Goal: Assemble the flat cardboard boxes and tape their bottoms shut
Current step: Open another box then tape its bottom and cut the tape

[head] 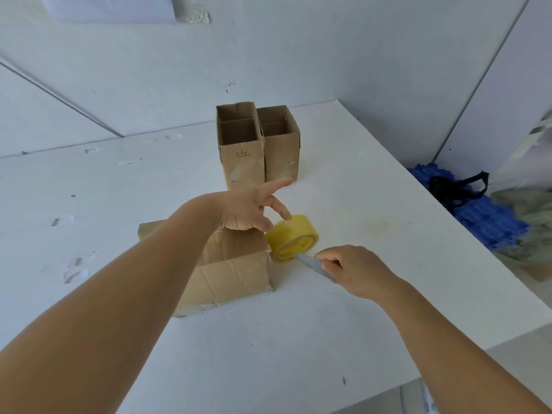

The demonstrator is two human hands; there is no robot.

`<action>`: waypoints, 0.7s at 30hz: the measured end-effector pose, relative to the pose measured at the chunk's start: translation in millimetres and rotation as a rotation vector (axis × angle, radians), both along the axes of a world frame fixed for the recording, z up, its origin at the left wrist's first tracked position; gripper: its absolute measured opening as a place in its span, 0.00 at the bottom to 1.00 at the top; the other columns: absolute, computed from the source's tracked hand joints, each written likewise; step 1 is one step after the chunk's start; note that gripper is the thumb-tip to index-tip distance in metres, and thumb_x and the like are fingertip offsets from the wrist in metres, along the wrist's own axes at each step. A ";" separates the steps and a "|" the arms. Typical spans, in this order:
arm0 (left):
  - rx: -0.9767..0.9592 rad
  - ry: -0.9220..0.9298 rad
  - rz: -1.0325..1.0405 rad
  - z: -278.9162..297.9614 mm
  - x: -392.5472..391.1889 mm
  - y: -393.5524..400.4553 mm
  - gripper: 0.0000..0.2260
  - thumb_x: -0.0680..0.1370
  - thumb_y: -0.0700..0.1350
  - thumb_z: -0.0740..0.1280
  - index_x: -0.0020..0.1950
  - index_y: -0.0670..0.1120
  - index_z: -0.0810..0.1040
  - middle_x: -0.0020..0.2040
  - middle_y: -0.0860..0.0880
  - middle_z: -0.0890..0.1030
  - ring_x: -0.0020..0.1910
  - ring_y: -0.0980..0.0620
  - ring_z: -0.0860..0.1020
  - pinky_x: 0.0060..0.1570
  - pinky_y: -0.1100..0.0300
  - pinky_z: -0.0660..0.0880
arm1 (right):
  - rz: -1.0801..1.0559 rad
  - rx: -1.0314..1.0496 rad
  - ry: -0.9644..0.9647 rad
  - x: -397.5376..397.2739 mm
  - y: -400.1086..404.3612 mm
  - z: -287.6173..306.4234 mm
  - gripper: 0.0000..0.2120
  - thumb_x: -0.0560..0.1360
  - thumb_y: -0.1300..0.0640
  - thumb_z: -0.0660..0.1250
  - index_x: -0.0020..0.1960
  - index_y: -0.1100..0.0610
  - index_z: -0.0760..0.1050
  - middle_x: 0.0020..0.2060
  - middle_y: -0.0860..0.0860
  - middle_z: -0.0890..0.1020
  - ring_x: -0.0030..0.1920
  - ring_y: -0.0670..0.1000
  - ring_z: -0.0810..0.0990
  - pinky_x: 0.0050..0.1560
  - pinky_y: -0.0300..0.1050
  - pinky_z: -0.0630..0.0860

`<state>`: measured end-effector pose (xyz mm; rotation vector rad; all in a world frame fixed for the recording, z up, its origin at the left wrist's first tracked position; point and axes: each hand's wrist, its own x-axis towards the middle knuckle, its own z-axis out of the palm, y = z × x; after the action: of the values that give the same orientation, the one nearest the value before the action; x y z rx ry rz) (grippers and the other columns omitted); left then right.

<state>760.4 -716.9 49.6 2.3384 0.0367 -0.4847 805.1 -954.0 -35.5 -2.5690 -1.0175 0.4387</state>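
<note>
On the white bench [343, 186], near its middle, a cardboard box [236, 273] lies under the left forearm, with a yellow tape roll [294, 236] just beside its right edge. The left hand [248, 209] is spread wide above the box's far end, forefinger stretched out, another fingertip touching the top of the roll; whether the heel of the hand presses on the cardboard I cannot tell. The right hand [354, 268] is curled round a grey blade [312, 264], whose tip reaches the near side of the roll.

The likeliest trouble, as I judge it, is the blade itself: it points toward the left hand's fingers, and a slip while cutting the tape could nick them. The roll stands on its edge and could roll away right if the fingertip lifts. A cut made with the strip slack could let the free end fall back onto the roll. If the box is not held down it may shift and the strip lie crooked.

Two assembled boxes [257, 144] stand upright and open-topped at the far side, touching each other. The bench surface is pale and scuffed, with small dents and dark marks. White walls close the room behind. Beyond the bench's right edge lie a blue plastic mat [490, 216], a black strap [457, 188] and some greenish cloth [528, 222].
</note>
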 end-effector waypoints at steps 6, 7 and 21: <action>-0.010 0.001 0.013 -2.0 -0.7 -1.3 0.41 0.74 0.34 0.67 0.77 0.57 0.47 0.57 0.58 0.79 0.31 0.63 0.71 0.38 0.72 0.68 | -0.091 -0.117 0.024 0.0 -5.9 -40.4 0.15 0.77 0.51 0.59 0.64 0.45 0.70 0.49 0.54 0.74 0.56 0.58 0.73 0.51 0.47 0.71; -0.010 0.003 0.015 -2.2 -0.4 -1.0 0.41 0.74 0.34 0.67 0.77 0.57 0.47 0.57 0.59 0.79 0.31 0.63 0.71 0.38 0.71 0.68 | -0.148 -0.055 0.026 -1.3 -3.0 -38.8 0.23 0.76 0.47 0.62 0.70 0.44 0.63 0.51 0.53 0.74 0.57 0.57 0.72 0.55 0.48 0.71; -0.007 0.007 0.003 -2.3 -1.2 -3.2 0.41 0.74 0.35 0.67 0.77 0.58 0.47 0.58 0.60 0.79 0.32 0.67 0.73 0.40 0.67 0.69 | -0.648 1.015 0.405 -27.4 85.4 -15.2 0.07 0.72 0.60 0.68 0.43 0.48 0.74 0.39 0.41 0.77 0.43 0.48 0.76 0.43 0.43 0.73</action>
<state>759.2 -720.0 47.3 2.3294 0.0414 -0.4912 777.7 -868.7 -50.7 -1.6294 -0.1248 0.1658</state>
